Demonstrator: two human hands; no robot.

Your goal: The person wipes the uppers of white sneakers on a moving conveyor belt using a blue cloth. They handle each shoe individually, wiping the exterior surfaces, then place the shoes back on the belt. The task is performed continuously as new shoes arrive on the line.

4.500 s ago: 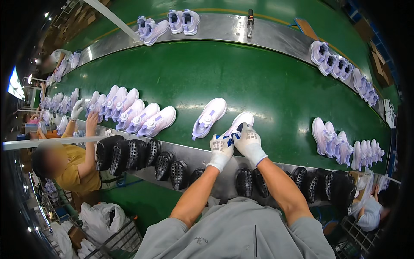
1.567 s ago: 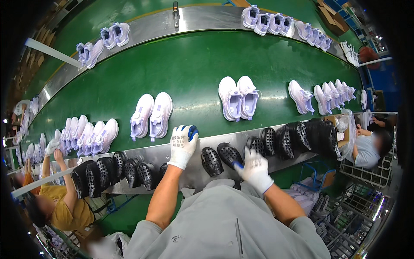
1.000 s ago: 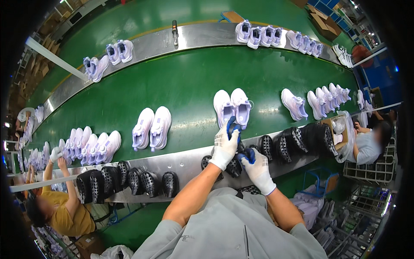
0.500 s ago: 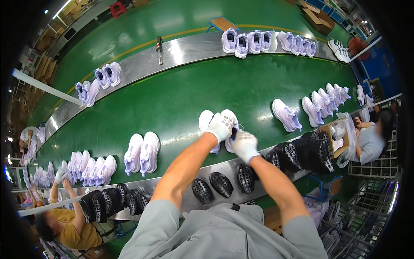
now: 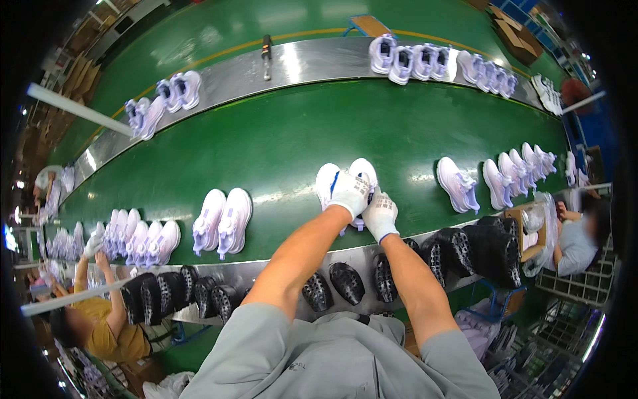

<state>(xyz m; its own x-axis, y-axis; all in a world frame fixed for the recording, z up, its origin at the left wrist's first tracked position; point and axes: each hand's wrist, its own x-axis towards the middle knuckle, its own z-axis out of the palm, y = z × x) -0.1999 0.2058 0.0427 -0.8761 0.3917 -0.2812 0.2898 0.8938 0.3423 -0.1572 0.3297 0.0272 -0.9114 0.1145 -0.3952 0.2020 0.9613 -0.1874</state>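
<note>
A pair of pale lilac sneakers lies in front of me on the green belt (image 5: 292,133), toes pointing away. My left hand (image 5: 350,193), in a white glove, reaches across the left sneaker (image 5: 326,178) and grips the right sneaker (image 5: 363,168) around its tongue and lacing. A narrow blue strip shows beside the left fingers; what it is I cannot tell. Close against the left hand, my right hand (image 5: 381,214), also gloved, is closed at the collar of that same sneaker. Both hands hide most of its opening.
Black perforated shoe forms (image 5: 346,282) line the metal ledge before me. More lilac sneakers stand left (image 5: 222,219) and right (image 5: 457,184). The far metal shelf holds sneakers and a dark-handled tool (image 5: 266,56). Co-workers sit left (image 5: 109,329) and right (image 5: 577,233), beside an open carton (image 5: 530,229).
My right hand has drawn in against the left hand at the sneaker's collar. The blue strip by my left fingers now shows more plainly. The whole view has shifted a little.
</note>
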